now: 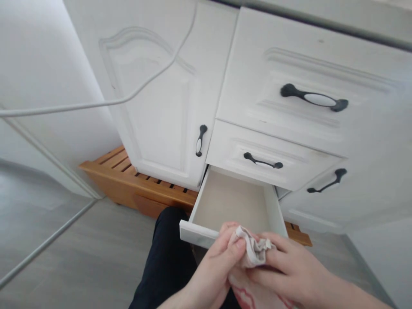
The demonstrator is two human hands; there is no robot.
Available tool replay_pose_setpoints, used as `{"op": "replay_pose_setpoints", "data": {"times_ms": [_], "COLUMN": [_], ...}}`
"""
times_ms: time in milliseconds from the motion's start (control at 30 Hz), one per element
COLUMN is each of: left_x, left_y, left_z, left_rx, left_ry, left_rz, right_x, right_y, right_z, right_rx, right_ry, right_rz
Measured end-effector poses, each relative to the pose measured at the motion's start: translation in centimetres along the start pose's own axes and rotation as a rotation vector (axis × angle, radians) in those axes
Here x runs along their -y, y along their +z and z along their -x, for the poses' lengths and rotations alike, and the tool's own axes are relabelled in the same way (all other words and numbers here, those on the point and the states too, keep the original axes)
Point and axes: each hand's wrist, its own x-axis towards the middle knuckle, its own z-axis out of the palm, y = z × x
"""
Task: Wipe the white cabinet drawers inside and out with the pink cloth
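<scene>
Both hands hold one cloth (252,253), light with a pale hem and a red pattern on its lower part, bunched up at the top. My left hand (219,262) pinches it from the left, thumb on top. From the right, my right hand (286,266) has its fingers wrapped round the bunched part. The hands are just over the front edge of a pulled-out white drawer (199,234), whose pale bottom shows with nothing on it. Part of the cloth is hidden behind the fingers.
White cabinet doors and drawers with dark handles (313,98) rise ahead. A slatted wooden platform (138,184) is under the cabinet. A white cable (128,98) hangs across the upper left. My dark-clothed leg (164,257) is beside the drawer.
</scene>
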Motion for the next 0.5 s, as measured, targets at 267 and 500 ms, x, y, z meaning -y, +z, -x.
{"op": "replay_pose_setpoints", "data": {"times_ms": [267, 500], "left_x": [-0.3, 0.3], "left_y": [-5.4, -8.1], "left_z": [1.2, -0.9], "left_rx": [-0.545, -0.175], "left_ry": [0.911, 0.917], "left_rz": [-1.145, -1.844], "right_x": [-11.7, -18.2], "right_y": [9.4, 14.2], "right_z": [-1.5, -9.6], "right_rx": [0.084, 0.133], "right_ry": [0.067, 0.427], "right_rz": [0.179, -0.048]}}
